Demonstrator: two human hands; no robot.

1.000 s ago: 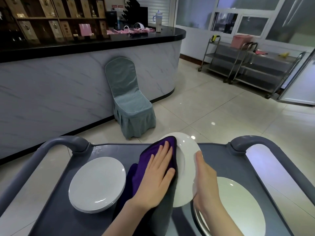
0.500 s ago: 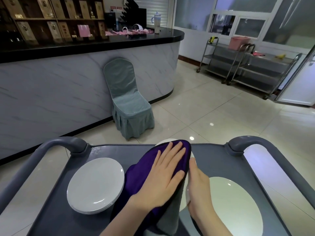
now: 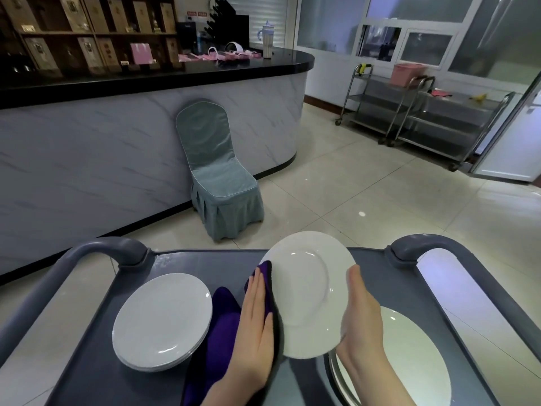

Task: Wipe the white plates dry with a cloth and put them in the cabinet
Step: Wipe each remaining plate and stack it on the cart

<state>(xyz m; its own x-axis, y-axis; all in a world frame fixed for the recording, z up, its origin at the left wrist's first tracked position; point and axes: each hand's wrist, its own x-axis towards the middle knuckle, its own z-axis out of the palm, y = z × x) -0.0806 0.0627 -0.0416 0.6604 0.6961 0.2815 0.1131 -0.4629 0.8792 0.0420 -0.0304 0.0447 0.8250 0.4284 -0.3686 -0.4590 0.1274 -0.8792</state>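
White plate held tilted above grey cart, right hand gripping its right rim, left hand flat, pressing purple cloth to its left side, stack of plates left of left hand, another plate beneath right hand

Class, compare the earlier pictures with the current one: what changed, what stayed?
The left hand slid the purple cloth leftward off the held plate, baring its face; it now presses the cloth at the left rim. The right hand keeps gripping the right rim. The stack of plates and the cart stayed put.
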